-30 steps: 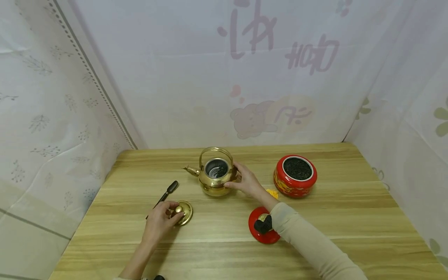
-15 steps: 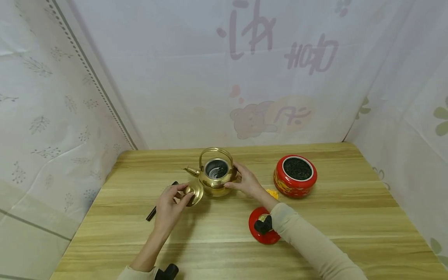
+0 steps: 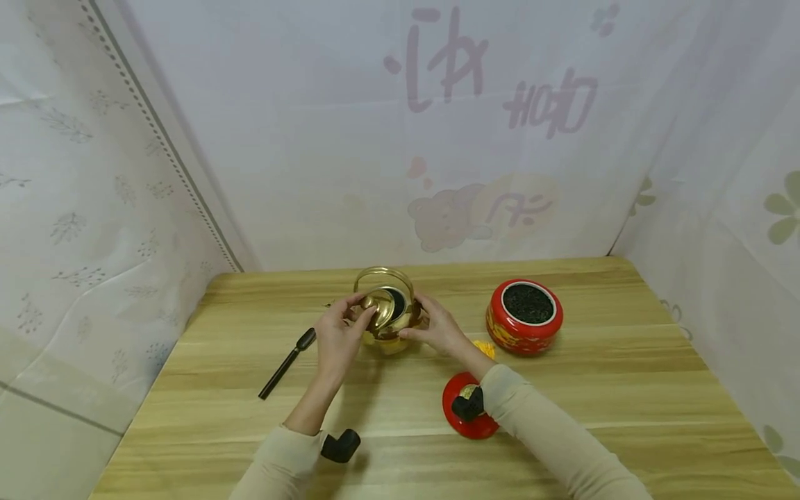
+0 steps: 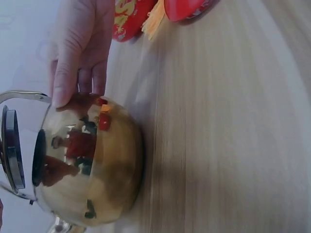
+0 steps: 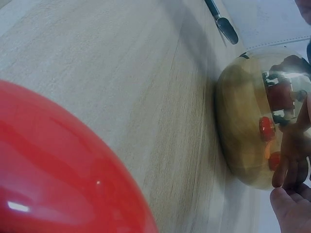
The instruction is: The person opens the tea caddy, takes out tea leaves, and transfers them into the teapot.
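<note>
A gold teapot (image 3: 386,344) with an upright hoop handle stands on the wooden table, its spout mostly covered by my left hand in the head view. My left hand (image 3: 337,340) pinches the knob of the gold teapot lid (image 3: 382,321), which hangs tilted over the mouth. In the left wrist view the lid (image 4: 14,150) is still apart from the rim. On the pot's right side my right hand (image 3: 440,328) holds the body, thumb in front and fingers behind. The right wrist view shows that hand (image 5: 291,211) against the shiny teapot (image 5: 243,121).
A red jar (image 3: 521,344) full of dark tea leaves (image 3: 528,303) stands at the right. Below my right forearm lies its red lid (image 3: 462,422), with a yellow tassel (image 3: 484,349) close by. A dark tea scoop (image 3: 281,371) lies left of my left hand.
My left hand has lifted the teapot lid off the table and carried it right and away from me to above the teapot's mouth. My right hand has stayed on the teapot.
</note>
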`<state>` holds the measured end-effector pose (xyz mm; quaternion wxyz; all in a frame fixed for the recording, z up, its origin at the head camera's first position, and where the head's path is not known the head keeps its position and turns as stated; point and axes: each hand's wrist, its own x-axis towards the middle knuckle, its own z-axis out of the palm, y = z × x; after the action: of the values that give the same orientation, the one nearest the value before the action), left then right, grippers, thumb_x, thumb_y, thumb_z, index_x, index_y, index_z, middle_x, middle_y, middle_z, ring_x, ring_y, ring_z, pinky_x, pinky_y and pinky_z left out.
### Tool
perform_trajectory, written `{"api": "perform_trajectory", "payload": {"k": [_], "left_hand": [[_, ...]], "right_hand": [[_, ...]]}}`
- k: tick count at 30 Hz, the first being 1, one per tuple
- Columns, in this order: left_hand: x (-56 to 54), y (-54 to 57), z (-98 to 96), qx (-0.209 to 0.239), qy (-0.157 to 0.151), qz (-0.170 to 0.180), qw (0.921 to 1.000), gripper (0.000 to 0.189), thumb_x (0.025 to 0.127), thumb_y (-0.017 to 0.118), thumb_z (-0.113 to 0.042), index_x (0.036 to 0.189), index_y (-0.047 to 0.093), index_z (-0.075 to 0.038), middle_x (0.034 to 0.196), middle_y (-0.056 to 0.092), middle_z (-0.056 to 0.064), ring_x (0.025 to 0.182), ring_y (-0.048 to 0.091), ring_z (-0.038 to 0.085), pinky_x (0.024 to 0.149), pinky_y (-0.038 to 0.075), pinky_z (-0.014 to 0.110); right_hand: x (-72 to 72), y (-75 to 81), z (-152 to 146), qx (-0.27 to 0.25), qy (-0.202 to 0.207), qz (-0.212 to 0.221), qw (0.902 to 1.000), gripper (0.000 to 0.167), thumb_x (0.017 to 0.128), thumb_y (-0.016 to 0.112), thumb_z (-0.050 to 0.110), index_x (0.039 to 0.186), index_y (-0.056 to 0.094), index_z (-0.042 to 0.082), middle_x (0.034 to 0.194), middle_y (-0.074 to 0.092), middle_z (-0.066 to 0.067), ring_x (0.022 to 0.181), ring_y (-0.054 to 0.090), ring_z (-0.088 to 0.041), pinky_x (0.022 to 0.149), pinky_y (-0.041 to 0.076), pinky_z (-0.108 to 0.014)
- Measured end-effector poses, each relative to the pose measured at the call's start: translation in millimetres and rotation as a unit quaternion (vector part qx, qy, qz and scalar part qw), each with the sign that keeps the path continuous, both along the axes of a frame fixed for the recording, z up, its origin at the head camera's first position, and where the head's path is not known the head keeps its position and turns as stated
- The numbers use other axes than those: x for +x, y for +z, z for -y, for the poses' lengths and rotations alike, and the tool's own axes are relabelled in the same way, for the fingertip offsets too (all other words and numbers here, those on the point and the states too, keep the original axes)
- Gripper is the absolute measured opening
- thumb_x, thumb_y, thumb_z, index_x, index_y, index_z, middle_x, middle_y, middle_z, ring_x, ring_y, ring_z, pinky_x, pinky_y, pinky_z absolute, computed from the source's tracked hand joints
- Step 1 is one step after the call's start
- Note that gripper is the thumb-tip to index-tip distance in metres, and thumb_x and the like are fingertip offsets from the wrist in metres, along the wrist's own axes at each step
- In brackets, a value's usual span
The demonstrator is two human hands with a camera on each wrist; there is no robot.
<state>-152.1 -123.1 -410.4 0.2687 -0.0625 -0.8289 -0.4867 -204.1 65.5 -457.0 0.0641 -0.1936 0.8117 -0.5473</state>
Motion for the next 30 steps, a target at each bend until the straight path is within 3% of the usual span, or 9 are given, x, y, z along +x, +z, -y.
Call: {"api": "perform_trajectory", "payload": {"k": [4, 8, 13, 30], "left_hand": [[-9.5, -2.1, -6.9, 0.001, 0.001, 0.011, 0.9999, 0.025, 0.081, 0.073, -0.007, 0.104, 0.068, 0.001, 0.091, 0.07, 0.011, 0.064, 0.057, 0.015, 0.047, 0.041, 0.014], [-17.8, -4.8, -11.5, -0.021, 0.008, -0.007, 0.9997, 0.025, 0.079, 0.074, -0.006, 0.103, 0.069, 0.002, 0.092, 0.07, 0.012, 0.064, 0.06, 0.017, 0.048, 0.041, 0.013], [-24.7, -7.6, -14.8, -0.062, 0.009, -0.014, 0.998, 0.026, 0.08, 0.074, -0.008, 0.103, 0.069, 0.001, 0.093, 0.071, 0.011, 0.061, 0.058, 0.014, 0.046, 0.041, 0.017], [-28.5, -11.3, -19.1, -0.097, 0.013, -0.012, 0.9952, 0.027, 0.079, 0.074, -0.005, 0.104, 0.069, 0.0, 0.097, 0.071, 0.011, 0.06, 0.061, 0.017, 0.049, 0.046, 0.02]], "right_hand": [[4.0, 5.4, 0, 0.0, 0.001, -0.007, 1.0, 0.08, 0.077, 0.077, 0.013, 0.143, 0.035, 0.002, 0.144, 0.038, -0.02, 0.132, 0.038, -0.035, 0.104, 0.038, -0.044], [7.6, 11.5, 0, 0.002, 0.002, -0.01, 1.0, 0.078, 0.078, 0.076, 0.011, 0.143, 0.034, -0.002, 0.143, 0.037, -0.023, 0.131, 0.038, -0.037, 0.104, 0.038, -0.046], [0.8, 0.6, 0, 0.006, -0.002, -0.01, 0.9999, 0.081, 0.077, 0.077, 0.014, 0.144, 0.034, 0.001, 0.144, 0.037, -0.02, 0.132, 0.037, -0.034, 0.103, 0.039, -0.044], [0.7, 0.6, -1, 0.024, -0.001, 0.001, 0.9997, 0.082, 0.078, 0.077, 0.016, 0.146, 0.031, 0.004, 0.146, 0.035, -0.018, 0.134, 0.036, -0.032, 0.104, 0.038, -0.044]]}}
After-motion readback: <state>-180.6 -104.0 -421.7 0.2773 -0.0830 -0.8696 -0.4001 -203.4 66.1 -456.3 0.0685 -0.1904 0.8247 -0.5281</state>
